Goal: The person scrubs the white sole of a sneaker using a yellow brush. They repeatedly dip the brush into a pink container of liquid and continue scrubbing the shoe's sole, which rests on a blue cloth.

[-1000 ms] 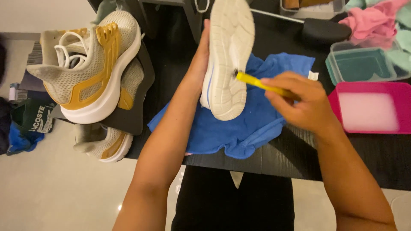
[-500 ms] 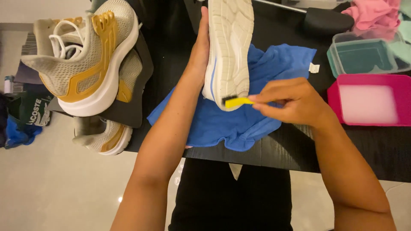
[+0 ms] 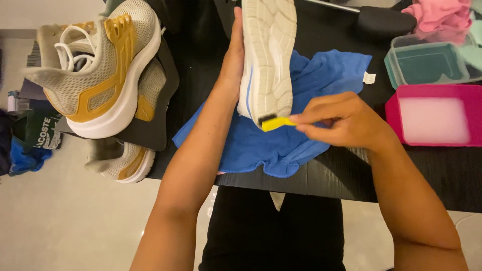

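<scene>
Slid down since prior frame: yellow brush (image 3: 277, 123), pinched in R hand (image 3: 341, 123), now at white sole (image 3: 268, 55) heel. L hand (image 3: 232, 60) clasps shoe. Best w/ short firm strokes.

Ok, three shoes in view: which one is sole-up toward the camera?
The white shoe over the blue cloth, steadied by the left hand. The two grey-and-gold shoes at left show their sides instead.

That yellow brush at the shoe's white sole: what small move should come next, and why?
Probably a short stroke up the white rubber sole: the yellow-handled brush in the right hand sits at its lower end, while the left hand props the shoe over the blue cloth.
</scene>
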